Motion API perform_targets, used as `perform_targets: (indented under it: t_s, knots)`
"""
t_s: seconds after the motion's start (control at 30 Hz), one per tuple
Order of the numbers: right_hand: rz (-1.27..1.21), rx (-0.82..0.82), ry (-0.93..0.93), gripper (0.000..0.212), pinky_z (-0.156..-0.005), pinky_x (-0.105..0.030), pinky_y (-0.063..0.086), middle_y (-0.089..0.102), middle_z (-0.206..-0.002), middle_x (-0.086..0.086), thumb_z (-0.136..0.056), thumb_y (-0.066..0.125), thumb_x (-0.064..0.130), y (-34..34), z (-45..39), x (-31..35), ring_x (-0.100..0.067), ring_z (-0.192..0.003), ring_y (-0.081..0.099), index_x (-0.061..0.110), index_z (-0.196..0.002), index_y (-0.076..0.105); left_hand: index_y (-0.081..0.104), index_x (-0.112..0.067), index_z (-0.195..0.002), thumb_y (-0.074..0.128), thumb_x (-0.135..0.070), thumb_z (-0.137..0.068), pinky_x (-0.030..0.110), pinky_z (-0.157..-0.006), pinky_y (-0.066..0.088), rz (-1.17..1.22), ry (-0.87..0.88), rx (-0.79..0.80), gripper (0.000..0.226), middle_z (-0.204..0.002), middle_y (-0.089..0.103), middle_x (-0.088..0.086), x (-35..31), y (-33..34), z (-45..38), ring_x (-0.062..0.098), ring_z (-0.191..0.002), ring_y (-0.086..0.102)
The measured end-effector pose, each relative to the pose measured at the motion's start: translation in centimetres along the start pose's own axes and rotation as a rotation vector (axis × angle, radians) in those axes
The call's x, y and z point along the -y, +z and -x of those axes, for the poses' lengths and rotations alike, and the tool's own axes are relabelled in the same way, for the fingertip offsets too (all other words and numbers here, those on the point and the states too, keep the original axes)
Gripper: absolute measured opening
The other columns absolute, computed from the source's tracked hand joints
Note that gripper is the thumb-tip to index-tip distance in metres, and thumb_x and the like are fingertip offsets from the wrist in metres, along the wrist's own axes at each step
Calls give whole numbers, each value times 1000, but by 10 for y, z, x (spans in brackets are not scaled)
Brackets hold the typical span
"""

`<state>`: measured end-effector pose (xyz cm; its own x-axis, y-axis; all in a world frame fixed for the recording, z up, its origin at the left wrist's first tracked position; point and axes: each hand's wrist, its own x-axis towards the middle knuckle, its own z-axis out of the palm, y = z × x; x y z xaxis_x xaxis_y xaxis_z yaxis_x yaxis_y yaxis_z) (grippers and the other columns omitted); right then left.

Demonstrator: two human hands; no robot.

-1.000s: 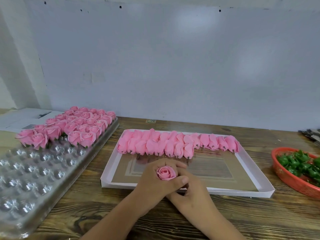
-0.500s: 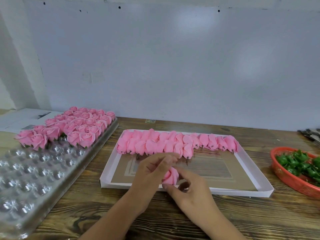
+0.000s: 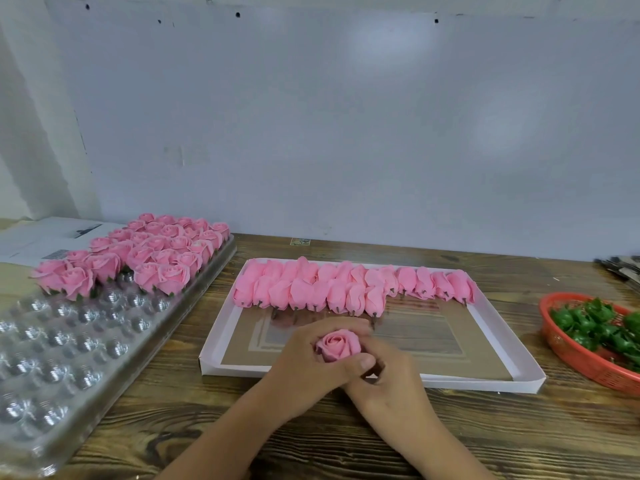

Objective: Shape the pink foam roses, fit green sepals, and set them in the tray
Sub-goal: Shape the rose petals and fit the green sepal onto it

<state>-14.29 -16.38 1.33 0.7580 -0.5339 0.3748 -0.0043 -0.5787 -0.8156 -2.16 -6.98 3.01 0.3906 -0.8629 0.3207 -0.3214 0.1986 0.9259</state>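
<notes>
Whereas half a second ago the bloom lay turned on its side between the fingertips, the pink foam rose (image 3: 337,344) now faces up again, its petals spread wide and rounded. It sits at the near edge of the white cardboard box (image 3: 526,379), cupped by the left hand (image 3: 308,368), whose thumb and fingers curl round its base, while the right hand (image 3: 388,379) tucks in under it, fingers bent against its underside. That looks like the shaping step about finished for this bloom. No sepal shows on it, though its base is hidden, so a green sepal (image 3: 599,327) from the red basket (image 3: 571,355) at far right seems due next. After that it belongs in the clear plastic tray (image 3: 52,368) on the left, where finished roses (image 3: 149,261) fill the far rows. Unshaped buds (image 3: 346,289) wait along the box's far side.
</notes>
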Motion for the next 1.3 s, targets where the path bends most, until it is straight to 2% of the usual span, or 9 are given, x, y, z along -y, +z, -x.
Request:
perform_targets:
  t_s: [0.17,0.27,0.37,0.53,0.67,0.83,1.03,1.17,1.3]
  knots:
    - [-32,-52,-11,31,-69,-28,56,73,-93,14,-81,61,37,0,-2,3,-10,-82,68,46,-110,67,58,-44,-128,83,-46,-70,16,-93,50,48,-34,-7,63,-124,66,-19,4,-2,-2,4,-116,62]
    - [12,-53,24,28,-65,-31,54,71,-84,8,-79,65,48,-2,-4,2,-13,-72,63,43,-106,68,70,-38,-115,74,-57,-80,21,-86,54,138,13,-102,40,-116,71,-9,-3,-4,-2,11,-109,67]
    - [41,-35,23,27,-65,-30,52,69,-81,6,-77,66,47,-2,-4,1,-13,-72,61,42,-103,68,77,-26,-96,66,-54,-89,21,-91,52,109,62,-85,31,-105,75,-5,-3,-6,-2,15,-107,68]
    - [-7,-28,16,16,-57,-15,43,71,-80,13,-80,68,36,-3,-3,4,-7,-66,61,38,-96,70,76,-29,-102,69,-53,-88,17,-87,53,85,20,-27,29,-106,75,-8,-2,-6,-3,8,-105,68]
    - [-56,-60,29,19,-55,-16,45,72,-82,12,-79,65,45,-3,-2,6,-6,-64,60,40,-96,72,74,-36,-110,70,-55,-86,15,-86,52,68,-17,18,31,-108,75,-9,-3,-6,-2,6,-105,68]
    - [-98,-74,16,22,-59,-24,51,74,-91,14,-82,62,46,-3,-2,7,-13,-71,64,43,-102,71,70,-42,-117,74,-46,-85,29,-98,53,64,-47,79,32,-117,73,-9,-2,-7,-3,12,-114,65]
    - [-65,-76,20,28,-58,-12,44,73,-88,15,-77,67,46,-4,-3,6,-7,-72,62,45,-105,69,71,-39,-116,64,-72,-78,25,-95,54,174,-57,-31,51,-114,74,-5,-5,-9,-2,15,-111,67]
    - [-70,-60,25,30,-62,-16,46,73,-94,16,-78,67,44,-3,-4,3,-8,-75,62,43,-107,69,77,-36,-108,61,-54,-91,17,-89,51,212,-51,-63,29,-110,75,-5,-6,-10,-2,11,-107,68]
    - [-119,-97,13,31,-59,-15,47,73,-87,13,-76,67,45,-3,-5,3,-3,-67,60,49,-107,68,75,-31,-115,62,-44,-93,23,-93,52,238,-61,-43,28,-114,75,-1,-2,-10,-2,16,-113,67]
